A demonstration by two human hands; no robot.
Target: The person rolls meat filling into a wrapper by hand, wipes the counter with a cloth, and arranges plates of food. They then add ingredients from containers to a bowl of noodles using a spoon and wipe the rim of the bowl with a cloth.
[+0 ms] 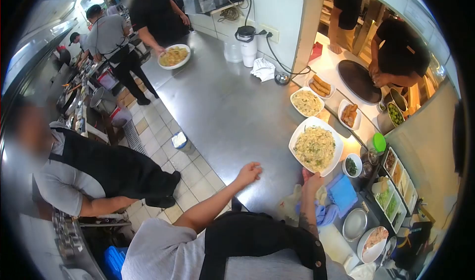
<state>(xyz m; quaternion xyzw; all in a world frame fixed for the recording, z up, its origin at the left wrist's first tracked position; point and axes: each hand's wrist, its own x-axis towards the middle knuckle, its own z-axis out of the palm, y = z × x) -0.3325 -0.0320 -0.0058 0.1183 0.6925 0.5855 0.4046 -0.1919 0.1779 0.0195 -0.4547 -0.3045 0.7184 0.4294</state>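
Note:
My right hand [312, 182] grips the near edge of a large white square plate [338, 156], which is heaped with fried rice [315, 149]. The plate sits at the right side of the steel counter, by the pass window. Over the counter's near edge hangs my left hand [250, 173], its fingers loosely curled with nothing visible in them. Just beyond the plate is a smaller white bowl of fried rice [307, 103]. Beside my right forearm lie a blue cloth [342, 192] and a small bowl of chopped greens [352, 165].
A co-worker's hand touches a plate of food [174, 56] at the counter's far end. Fried rolls [320, 85], a dish of browned pieces [349, 115] and a dark round tray [358, 81] stand at the pass. Ingredient trays [391, 201] line the right. Another person [99, 171] stands left.

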